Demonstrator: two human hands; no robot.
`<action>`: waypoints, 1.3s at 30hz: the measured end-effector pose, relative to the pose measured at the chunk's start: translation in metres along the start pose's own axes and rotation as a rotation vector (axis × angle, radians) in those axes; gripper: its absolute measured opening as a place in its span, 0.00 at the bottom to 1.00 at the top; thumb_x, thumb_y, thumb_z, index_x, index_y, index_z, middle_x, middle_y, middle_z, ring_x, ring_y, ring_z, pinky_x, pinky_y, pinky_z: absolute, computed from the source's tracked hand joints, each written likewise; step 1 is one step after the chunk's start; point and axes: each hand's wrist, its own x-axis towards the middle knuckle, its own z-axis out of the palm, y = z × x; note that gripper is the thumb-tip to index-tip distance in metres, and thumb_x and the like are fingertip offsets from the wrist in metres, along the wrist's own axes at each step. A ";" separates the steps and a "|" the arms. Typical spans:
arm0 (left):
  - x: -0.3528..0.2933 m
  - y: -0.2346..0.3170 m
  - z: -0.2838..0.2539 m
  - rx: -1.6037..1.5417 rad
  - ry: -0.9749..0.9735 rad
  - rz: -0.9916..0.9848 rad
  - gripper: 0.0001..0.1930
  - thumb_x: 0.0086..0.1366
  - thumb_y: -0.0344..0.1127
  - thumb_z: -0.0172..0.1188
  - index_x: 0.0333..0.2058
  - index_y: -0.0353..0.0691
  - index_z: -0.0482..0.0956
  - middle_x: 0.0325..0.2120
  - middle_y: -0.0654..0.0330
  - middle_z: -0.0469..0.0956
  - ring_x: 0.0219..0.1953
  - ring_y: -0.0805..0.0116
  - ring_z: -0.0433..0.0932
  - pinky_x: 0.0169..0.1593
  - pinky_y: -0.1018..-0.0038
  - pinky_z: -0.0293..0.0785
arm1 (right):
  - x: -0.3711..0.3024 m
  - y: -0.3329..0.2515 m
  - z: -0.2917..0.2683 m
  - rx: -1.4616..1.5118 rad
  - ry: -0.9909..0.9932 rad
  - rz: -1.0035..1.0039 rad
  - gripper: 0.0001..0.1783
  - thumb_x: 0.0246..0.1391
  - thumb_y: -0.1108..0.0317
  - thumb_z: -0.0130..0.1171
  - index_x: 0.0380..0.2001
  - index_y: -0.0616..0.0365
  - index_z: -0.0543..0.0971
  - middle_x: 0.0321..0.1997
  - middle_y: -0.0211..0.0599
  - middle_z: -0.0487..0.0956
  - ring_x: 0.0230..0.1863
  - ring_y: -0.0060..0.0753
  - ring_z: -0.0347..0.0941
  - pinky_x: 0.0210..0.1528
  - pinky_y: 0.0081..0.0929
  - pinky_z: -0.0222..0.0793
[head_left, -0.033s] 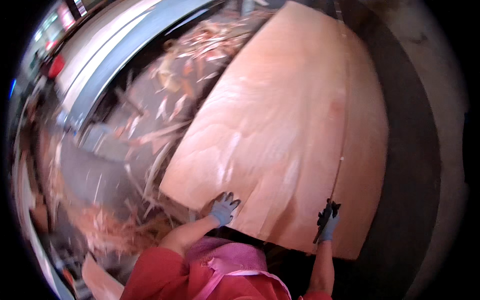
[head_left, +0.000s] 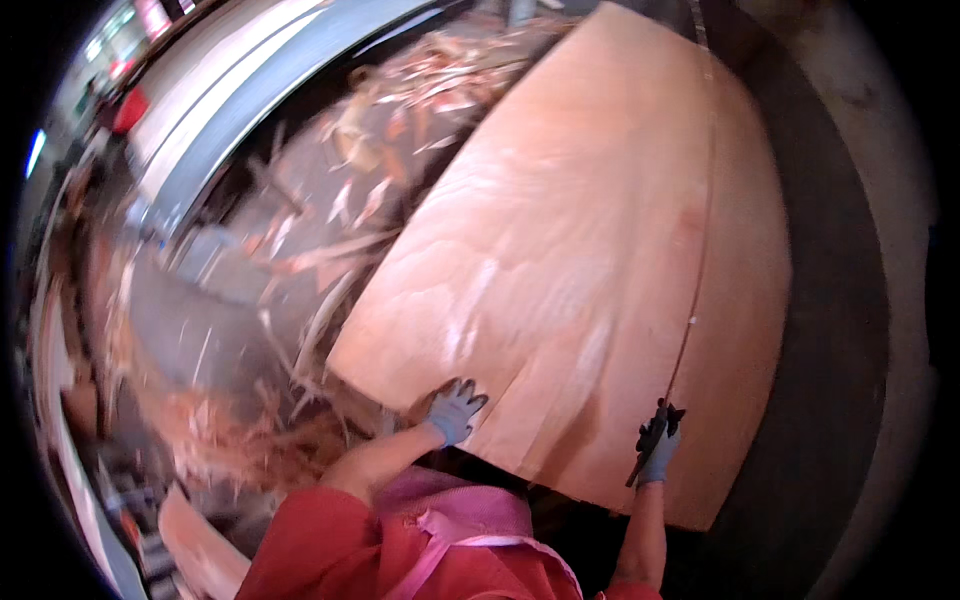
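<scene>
Bent over pale wood sheet (head_left: 560, 250).
Resting splayed left hand (head_left: 456, 411) at seven o'clock; gripping a thin rod (head_left: 692, 321) with right hand (head_left: 659, 445) at five.

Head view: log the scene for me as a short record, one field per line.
Workpiece: large, pale wooden sheet
Left hand: gloved, fingers spread on the sheet's near edge
Right hand: gloved, closed around a dark slim tool
Line: long thin line running from the right hand to beyond the sheet's far edge; rod or cord unclear
Left of sheet: scattered wood scraps
Image quality: blurred toward the left
</scene>
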 end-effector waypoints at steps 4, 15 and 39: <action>-0.008 0.001 -0.002 -0.085 -0.036 -0.079 0.35 0.59 0.49 0.58 0.65 0.54 0.59 0.68 0.54 0.52 0.69 0.47 0.49 0.56 0.41 0.62 | 0.011 -0.004 0.059 -0.137 -0.037 0.077 0.21 0.62 0.47 0.54 0.48 0.51 0.75 0.21 0.23 0.66 0.15 0.22 0.64 0.11 0.21 0.56; -0.212 -0.067 0.025 -0.941 0.464 -0.168 0.25 0.63 0.44 0.55 0.58 0.44 0.70 0.50 0.47 0.76 0.50 0.49 0.76 0.54 0.59 0.71 | -0.156 -0.011 0.230 -0.201 -0.113 0.031 0.13 0.60 0.51 0.55 0.42 0.43 0.72 0.13 0.21 0.60 0.08 0.19 0.55 0.09 0.20 0.50; -0.543 -0.355 0.092 -0.967 1.260 -1.329 0.31 0.59 0.37 0.64 0.60 0.36 0.65 0.55 0.47 0.71 0.57 0.51 0.71 0.57 0.66 0.69 | -0.313 0.005 0.701 -0.143 -0.861 -0.124 0.09 0.59 0.55 0.58 0.38 0.44 0.75 0.24 0.22 0.71 0.17 0.21 0.66 0.15 0.18 0.59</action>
